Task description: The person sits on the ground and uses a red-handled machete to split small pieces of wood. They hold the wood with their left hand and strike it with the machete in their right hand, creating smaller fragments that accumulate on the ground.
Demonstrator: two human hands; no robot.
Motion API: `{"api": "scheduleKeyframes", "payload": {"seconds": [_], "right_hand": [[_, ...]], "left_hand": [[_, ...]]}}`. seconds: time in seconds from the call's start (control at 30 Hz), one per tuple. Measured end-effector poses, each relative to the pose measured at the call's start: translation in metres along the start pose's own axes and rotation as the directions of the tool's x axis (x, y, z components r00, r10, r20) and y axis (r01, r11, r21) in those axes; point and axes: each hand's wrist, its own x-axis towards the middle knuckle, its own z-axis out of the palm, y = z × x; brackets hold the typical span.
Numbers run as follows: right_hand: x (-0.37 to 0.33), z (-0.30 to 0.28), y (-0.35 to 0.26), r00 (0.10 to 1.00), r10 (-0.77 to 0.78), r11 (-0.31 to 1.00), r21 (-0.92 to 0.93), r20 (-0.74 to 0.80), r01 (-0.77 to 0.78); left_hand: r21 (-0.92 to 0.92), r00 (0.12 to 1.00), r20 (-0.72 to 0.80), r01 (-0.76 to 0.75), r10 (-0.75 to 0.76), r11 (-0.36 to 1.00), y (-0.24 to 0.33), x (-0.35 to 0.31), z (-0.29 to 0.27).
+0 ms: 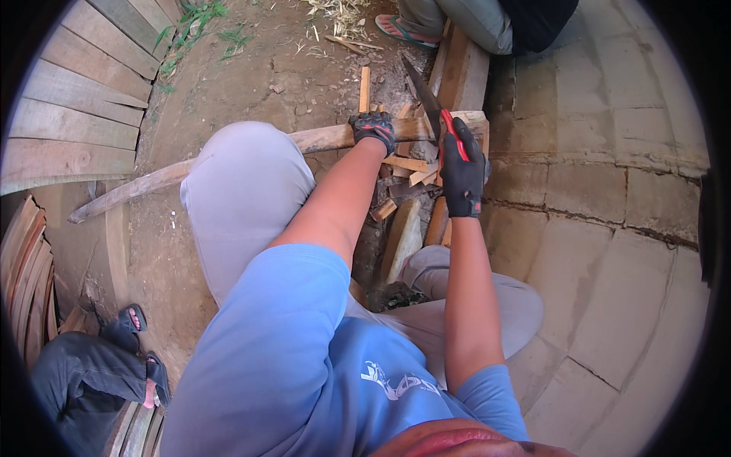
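A long wooden pole (327, 138) runs from the lower left, across my bent leg, to the wooden block at the right. My left hand (373, 129), in a black glove, is closed round it from above. Gloved likewise, my right hand (464, 171) grips the red handle of a handsaw (426, 90). The saw's dark blade points up and away to the left, and its lower part crosses the pole near the right end. Whether the teeth have cut into the wood cannot be made out.
Offcuts (411, 164) lie in a heap below the pole. A thick beam (463, 68) stretches away beside a block wall (601, 152). One person (472, 23) sits at the far end; another person's legs (84, 381) show at lower left. Board fencing (84, 99) lines the left.
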Motion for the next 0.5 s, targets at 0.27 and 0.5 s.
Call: {"api": "scheduleKeyframes", "payload": {"seconds": [0.27,0.5], "right_hand": [[0.012,0.01,0.004,0.998,-0.038,0.998,-0.047,0.046,0.04],[0.002,0.02,0.027,0.991,-0.135,0.99,0.031,0.023,0.134]], "left_hand": [[-0.018,1.0,-0.001,0.003,-0.003,1.0,-0.002,-0.003,-0.002],[0.0,1.0,-0.005,0.012,-0.012,1.0,0.001,-0.003,-0.006]]}}
